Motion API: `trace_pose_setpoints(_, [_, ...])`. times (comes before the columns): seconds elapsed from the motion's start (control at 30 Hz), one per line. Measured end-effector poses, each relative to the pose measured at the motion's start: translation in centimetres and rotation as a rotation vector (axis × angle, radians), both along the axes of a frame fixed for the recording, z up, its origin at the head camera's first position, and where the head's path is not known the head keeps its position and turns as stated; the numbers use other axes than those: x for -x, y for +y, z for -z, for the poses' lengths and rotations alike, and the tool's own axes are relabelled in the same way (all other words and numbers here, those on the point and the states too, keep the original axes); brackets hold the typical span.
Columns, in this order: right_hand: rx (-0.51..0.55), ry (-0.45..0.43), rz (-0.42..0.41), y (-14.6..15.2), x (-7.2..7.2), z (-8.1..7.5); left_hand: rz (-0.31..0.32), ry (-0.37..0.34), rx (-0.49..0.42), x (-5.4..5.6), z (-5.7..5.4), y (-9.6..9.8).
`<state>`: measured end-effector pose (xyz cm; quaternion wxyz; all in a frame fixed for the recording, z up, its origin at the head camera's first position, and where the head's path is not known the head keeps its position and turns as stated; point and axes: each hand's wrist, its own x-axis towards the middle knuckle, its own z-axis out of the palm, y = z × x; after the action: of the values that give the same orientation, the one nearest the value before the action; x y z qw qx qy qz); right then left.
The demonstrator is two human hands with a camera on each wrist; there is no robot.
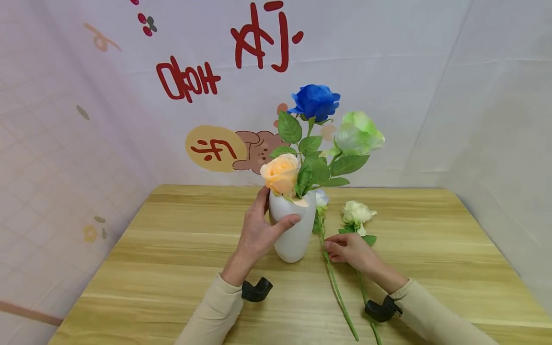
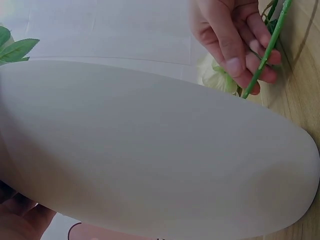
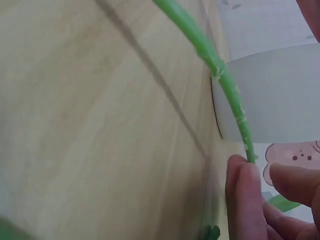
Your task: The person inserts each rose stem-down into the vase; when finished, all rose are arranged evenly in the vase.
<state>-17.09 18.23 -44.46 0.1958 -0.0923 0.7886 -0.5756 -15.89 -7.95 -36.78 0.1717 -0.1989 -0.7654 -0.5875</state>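
My left hand point(image 1: 260, 229) grips the white vase point(image 1: 291, 235) near its upper part, with the thumb across the front. The vase stands upright and holds a peach rose point(image 1: 281, 173), a blue rose point(image 1: 316, 102) and a green-white rose point(image 1: 360, 134). Right of the vase, my right hand point(image 1: 351, 251) holds the green stem point(image 3: 227, 87) of a pale bluish-white rose point(image 1: 321, 198). Its fingers curl behind that stem in the left wrist view, and the bloom is partly hidden behind the vase in the head view.
A cream rose point(image 1: 358, 212) lies on the wooden table point(image 1: 172, 268) beyond my right hand, its stem running toward the near edge under the wrist. A printed white backdrop point(image 1: 366, 43) rises behind the table's far edge. Black cameras point(image 1: 257, 289) sit on both wrists.
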Motion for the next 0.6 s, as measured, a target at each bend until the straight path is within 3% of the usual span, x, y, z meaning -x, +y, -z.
trace_pose_setpoints(0.17, [0.007,-0.044,0.009,0.0,0.3,-0.1,-0.004,0.010,0.003,0.0,0.0,0.0])
trace_pose_setpoints(0.33, [0.091,-0.078,0.038,0.6,0.0,-0.9,-0.006,0.007,0.007,-0.2,0.0,0.1])
trace_pose_setpoints(0.6, [0.179,0.020,0.101,1.6,-0.7,-4.4,-0.009,0.008,-0.002,-0.2,-0.1,0.1])
